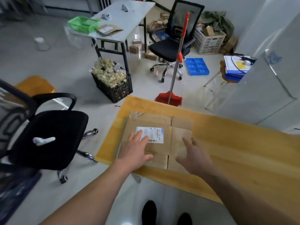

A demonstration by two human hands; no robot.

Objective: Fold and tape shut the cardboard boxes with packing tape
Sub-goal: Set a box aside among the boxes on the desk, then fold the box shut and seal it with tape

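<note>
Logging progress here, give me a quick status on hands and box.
Left hand open, flat on flattened cardboard box, fingertips on its label. Right hand open at box's right side. No tape roll visible on wooden table.

Both your bare forearms reach forward and slightly inward. Your left hand [135,151] lies palm down, fingers straight and spread, thumb out to the right. Your right hand [194,157] is palm down too, fingers loosely spread, blurred, gripping nothing.
</note>
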